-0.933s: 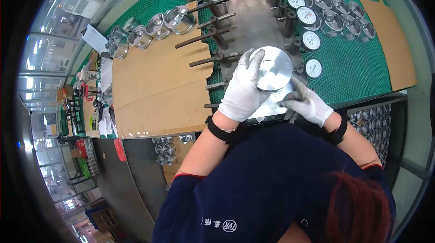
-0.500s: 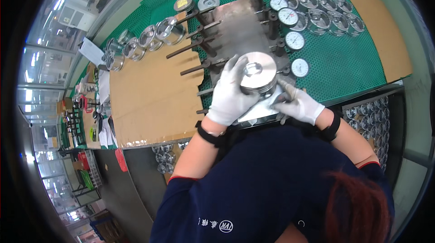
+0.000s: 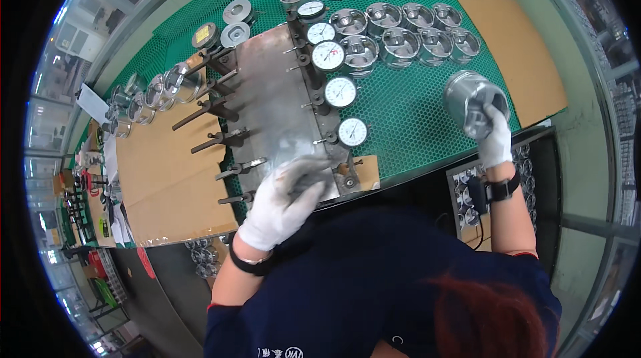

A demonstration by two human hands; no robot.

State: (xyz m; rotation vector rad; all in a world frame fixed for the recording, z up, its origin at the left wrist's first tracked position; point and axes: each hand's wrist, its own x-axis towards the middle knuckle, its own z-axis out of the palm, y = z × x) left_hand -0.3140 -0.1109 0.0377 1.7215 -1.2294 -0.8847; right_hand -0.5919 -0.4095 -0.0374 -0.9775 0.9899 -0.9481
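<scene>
A silver engine piston [image 3: 464,98] is tilted in the air over the right part of the green mat. My gloved right hand [image 3: 496,138] grips it by its hollow skirt end. My gloved left hand [image 3: 284,204] is empty, its fingers apart and slightly bent, over the near end of a flat metal plate [image 3: 267,94]. Along the plate's right side stands a row of dial gauges [image 3: 340,92] on dark posts. Dark clamp rods [image 3: 220,139] line its left side.
Several pistons [image 3: 400,46] stand in rows behind the gauges, others [image 3: 180,83] at the far left. Cardboard sheets lie at left [image 3: 167,164] and right [image 3: 517,58] on the green mat [image 3: 414,124]. Below the bench edge, a tray [image 3: 461,201] holds more pistons.
The piston has gone from between both hands over the plate to the right, in my right hand alone. My left hand has let go of it. The whole view has shifted.
</scene>
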